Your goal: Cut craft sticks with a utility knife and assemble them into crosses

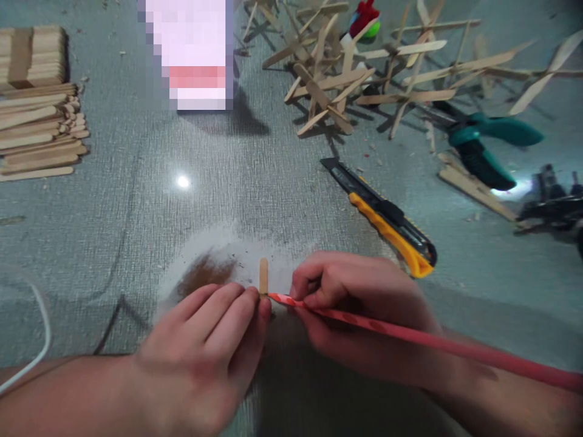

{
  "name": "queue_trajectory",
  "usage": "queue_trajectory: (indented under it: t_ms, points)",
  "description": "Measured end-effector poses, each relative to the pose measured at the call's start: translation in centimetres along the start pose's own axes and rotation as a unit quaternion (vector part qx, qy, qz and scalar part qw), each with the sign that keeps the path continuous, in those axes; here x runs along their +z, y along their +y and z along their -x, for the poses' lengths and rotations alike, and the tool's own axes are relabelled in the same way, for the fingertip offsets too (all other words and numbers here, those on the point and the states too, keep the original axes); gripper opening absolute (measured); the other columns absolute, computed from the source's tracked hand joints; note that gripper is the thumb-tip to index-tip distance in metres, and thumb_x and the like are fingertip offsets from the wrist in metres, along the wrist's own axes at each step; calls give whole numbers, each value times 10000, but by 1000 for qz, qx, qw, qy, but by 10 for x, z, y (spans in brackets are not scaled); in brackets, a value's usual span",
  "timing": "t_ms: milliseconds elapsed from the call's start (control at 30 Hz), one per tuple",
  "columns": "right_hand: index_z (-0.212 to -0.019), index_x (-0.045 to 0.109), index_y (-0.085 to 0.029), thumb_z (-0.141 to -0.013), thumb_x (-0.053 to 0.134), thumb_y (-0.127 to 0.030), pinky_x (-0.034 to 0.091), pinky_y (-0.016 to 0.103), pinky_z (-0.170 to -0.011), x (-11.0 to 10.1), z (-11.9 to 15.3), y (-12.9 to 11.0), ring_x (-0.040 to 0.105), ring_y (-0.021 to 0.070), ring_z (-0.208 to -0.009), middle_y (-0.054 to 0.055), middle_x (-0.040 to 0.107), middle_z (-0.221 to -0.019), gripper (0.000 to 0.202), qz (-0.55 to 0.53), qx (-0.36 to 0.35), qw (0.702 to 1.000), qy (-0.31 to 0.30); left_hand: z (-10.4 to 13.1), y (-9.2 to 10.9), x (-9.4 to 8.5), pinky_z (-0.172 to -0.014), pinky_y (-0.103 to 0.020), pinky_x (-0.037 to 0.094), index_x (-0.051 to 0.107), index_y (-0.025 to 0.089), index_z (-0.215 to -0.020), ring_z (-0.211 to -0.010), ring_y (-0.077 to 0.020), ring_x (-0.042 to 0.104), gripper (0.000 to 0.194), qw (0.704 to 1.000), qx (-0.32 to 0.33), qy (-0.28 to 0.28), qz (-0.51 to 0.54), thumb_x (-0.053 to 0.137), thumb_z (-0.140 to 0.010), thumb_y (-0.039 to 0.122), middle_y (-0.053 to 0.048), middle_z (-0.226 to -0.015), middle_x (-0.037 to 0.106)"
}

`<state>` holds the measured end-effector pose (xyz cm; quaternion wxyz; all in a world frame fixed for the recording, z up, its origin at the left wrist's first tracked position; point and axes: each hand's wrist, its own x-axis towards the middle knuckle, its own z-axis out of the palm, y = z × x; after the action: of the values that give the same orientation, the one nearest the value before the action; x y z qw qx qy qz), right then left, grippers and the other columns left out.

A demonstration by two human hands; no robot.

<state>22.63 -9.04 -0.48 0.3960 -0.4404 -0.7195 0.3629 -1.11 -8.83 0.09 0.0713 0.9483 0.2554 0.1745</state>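
My left hand pinches a short wooden craft stick near its lower end, thumb and fingers closed on it. The stick points upward, its rounded tip free. In my right hand, thumb and fingers grip a long, slim red pencil-like stick. Its narrow, orange-and-white patterned front end meets the craft stick at my left fingertips. The rest runs back over my right wrist to the right edge. I cannot make out exactly what kind of tool it is.
A yellow-black utility knife lies beyond my right hand. Green-handled pliers and joined craft-stick pieces are at the upper right. Stacked craft sticks lie at the left. A white cable curves at the left edge. Pale dust covers the table ahead.
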Motion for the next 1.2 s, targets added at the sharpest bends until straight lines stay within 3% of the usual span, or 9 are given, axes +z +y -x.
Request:
queue_trajectory:
  t_ms: [167,833,1200]
  points:
    - [-742,504,-243,-773,656,-8,490,205,-527,0,-1,-1,632,81,-571,-40,697,-739,282,-1,4,1000,-1,1,-1,2,-896,-436,652,743,67,-1198,-1028,-291,755,250,1000,-2,3,2,598,-1003,126,-122,-1164,783]
    - [-725,467,-241,-732,661,25,468,182,-507,3,-1,-2,624,71,-547,-59,687,-715,329,17,3,1000,8,-9,0,4,-755,-420,658,753,79,-1030,-904,-265,749,127,1000,-11,6,23,642,-977,110,-88,-1002,781]
    - [-731,477,-240,-760,662,5,471,191,-504,0,-1,-1,621,74,-558,-47,704,-727,308,23,3,1000,1,-4,-3,2,-814,-442,646,754,57,-1090,-981,-291,717,173,999,4,-7,37,627,-989,120,-111,-1043,755]
